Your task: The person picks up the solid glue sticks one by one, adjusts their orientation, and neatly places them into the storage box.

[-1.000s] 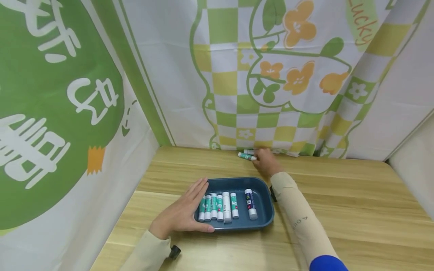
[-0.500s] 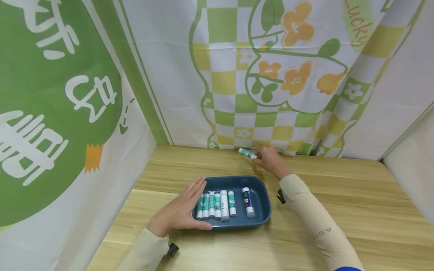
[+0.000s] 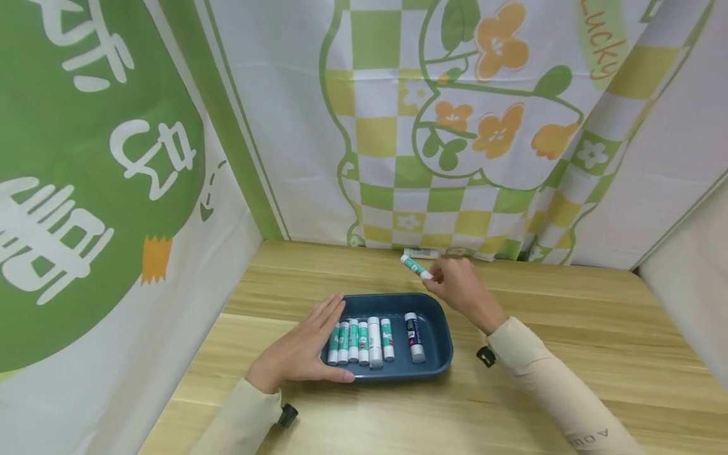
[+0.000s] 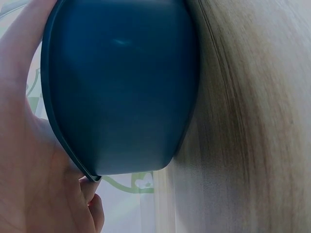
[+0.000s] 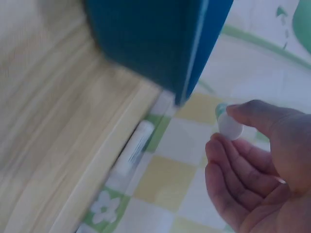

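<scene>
My right hand [image 3: 457, 284] pinches a small green-and-white glue stick [image 3: 414, 266] by one end, raised beyond the back right of a dark blue tray [image 3: 435, 370]. In the right wrist view the white end of that glue stick [image 5: 230, 127] shows between thumb and fingertips. My left hand [image 3: 301, 351] holds the tray's left end, thumb on the near rim and fingers at the far rim. Inside the tray lies a row of several green glue sticks [image 3: 354, 340] with a white glue stick [image 3: 375, 342]. A dark blue glue stick [image 3: 414, 337] lies apart at the right.
Another white glue stick [image 3: 422, 253] lies at the table's back edge, against the checked curtain [image 3: 443, 208]. The wooden table [image 3: 569, 328] runs on to the right. A green-and-white cloth wall [image 3: 114, 253] stands on the left.
My right hand has lifted the green glue stick from the back edge and brought it toward the tray, uncovering the white glue stick behind. The left hand stays at the tray.
</scene>
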A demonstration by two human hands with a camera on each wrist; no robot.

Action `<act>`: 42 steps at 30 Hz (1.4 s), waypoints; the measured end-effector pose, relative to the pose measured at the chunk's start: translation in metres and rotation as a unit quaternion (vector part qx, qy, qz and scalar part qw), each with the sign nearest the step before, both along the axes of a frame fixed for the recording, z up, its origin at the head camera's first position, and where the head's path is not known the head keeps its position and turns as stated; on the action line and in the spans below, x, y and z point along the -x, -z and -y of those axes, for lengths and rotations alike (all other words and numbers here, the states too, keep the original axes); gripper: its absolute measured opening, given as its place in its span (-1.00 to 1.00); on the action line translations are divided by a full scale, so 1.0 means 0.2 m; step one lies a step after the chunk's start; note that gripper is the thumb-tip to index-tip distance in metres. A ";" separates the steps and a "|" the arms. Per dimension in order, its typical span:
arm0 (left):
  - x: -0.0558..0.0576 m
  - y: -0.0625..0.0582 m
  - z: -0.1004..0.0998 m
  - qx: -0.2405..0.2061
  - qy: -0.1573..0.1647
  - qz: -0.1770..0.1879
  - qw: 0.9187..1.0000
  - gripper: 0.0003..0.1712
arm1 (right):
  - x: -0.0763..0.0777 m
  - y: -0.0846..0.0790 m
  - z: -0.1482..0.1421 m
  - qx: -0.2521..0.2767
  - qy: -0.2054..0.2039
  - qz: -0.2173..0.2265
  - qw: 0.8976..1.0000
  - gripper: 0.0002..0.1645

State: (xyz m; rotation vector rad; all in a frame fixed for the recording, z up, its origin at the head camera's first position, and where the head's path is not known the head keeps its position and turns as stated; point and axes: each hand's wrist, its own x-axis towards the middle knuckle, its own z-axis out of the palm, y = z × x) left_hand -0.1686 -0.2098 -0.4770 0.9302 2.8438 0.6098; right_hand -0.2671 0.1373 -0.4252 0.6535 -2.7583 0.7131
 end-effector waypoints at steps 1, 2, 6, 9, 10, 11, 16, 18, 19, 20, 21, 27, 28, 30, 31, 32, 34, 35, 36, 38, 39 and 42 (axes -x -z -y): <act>0.00 0.00 0.00 0.000 0.000 0.000 1.000 0.57 | -0.03 0.00 0.00 0.005 0.002 0.002 1.000 -0.86; 0.00 0.00 0.00 0.001 0.001 0.001 1.000 0.57 | -0.05 -0.01 0.01 0.010 0.003 0.005 1.000 -0.86; 0.00 -0.01 0.00 0.001 0.001 0.005 1.000 0.57 | -0.16 -0.02 0.03 0.033 0.012 0.028 0.999 -0.88; 0.00 -0.01 0.00 -0.001 -0.001 0.006 1.000 0.57 | -0.22 -0.02 0.05 0.039 0.021 0.036 0.998 -0.88; 0.00 -0.01 0.00 0.000 -0.001 0.006 1.000 0.57 | -0.25 -0.01 0.06 0.038 0.024 0.036 0.998 -0.88; 0.00 -0.01 0.00 0.000 -0.001 0.005 1.000 0.57 | -0.27 -0.01 0.07 0.034 0.027 0.034 0.998 -0.88; 0.00 0.00 0.00 -0.002 -0.002 0.004 1.000 0.57 | -0.36 0.01 0.11 0.008 0.043 0.042 0.998 -0.84; 0.00 0.00 0.00 -0.003 -0.005 0.008 1.000 0.57 | -0.39 0.02 0.13 0.002 0.047 0.049 0.998 -0.83; 0.00 0.00 0.00 -0.003 -0.006 0.009 1.000 0.57 | -0.41 0.03 0.14 -0.001 0.049 0.053 0.997 -0.83; 0.00 -0.01 0.00 -0.004 -0.007 0.011 1.000 0.57 | -0.42 0.03 0.15 -0.002 0.051 0.055 0.997 -0.83; 0.00 -0.01 0.00 -0.005 -0.009 0.011 1.000 0.58 | -0.43 0.04 0.16 -0.003 0.052 0.056 0.997 -0.83; 0.00 0.00 0.00 -0.004 -0.011 0.011 1.000 0.58 | -0.45 0.10 0.21 -0.017 0.052 0.048 0.997 -0.62; 0.00 0.00 0.00 -0.004 -0.010 0.011 1.000 0.59 | -0.45 0.11 0.21 -0.015 0.051 0.051 0.997 -0.56; 0.00 0.00 0.00 -0.007 -0.010 0.011 1.000 0.58 | -0.45 0.12 0.23 -0.011 0.050 0.060 0.997 -0.49; 0.00 0.00 0.00 -0.008 -0.011 0.011 1.000 0.58 | -0.45 0.13 0.23 -0.012 0.049 0.063 0.997 -0.43; 0.00 0.00 0.00 -0.009 -0.010 0.011 1.000 0.58 | -0.45 0.14 0.24 -0.012 0.048 0.067 0.997 -0.41; 0.00 0.00 0.00 -0.011 -0.010 0.009 1.000 0.58 | -0.46 0.15 0.25 -0.010 0.048 0.070 0.996 -0.36; 0.00 0.00 0.00 -0.012 -0.010 0.008 1.000 0.58 | -0.46 0.15 0.26 -0.013 0.049 0.071 0.996 -0.32; 0.00 0.00 0.00 -0.012 -0.009 0.007 1.000 0.58 | -0.46 0.16 0.27 -0.016 0.049 0.075 0.996 -0.28; 0.00 0.00 0.00 -0.013 -0.008 0.005 1.000 0.58 | -0.47 0.16 0.28 -0.025 0.051 0.079 0.995 -0.22; 0.00 0.00 0.00 -0.013 -0.008 0.005 1.000 0.58 | -0.47 0.16 0.29 -0.028 0.054 0.086 0.994 -0.21; 0.00 0.00 -0.01 -0.012 -0.007 0.004 1.000 0.58 | -0.48 0.16 0.31 -0.044 0.061 0.110 0.991 -0.23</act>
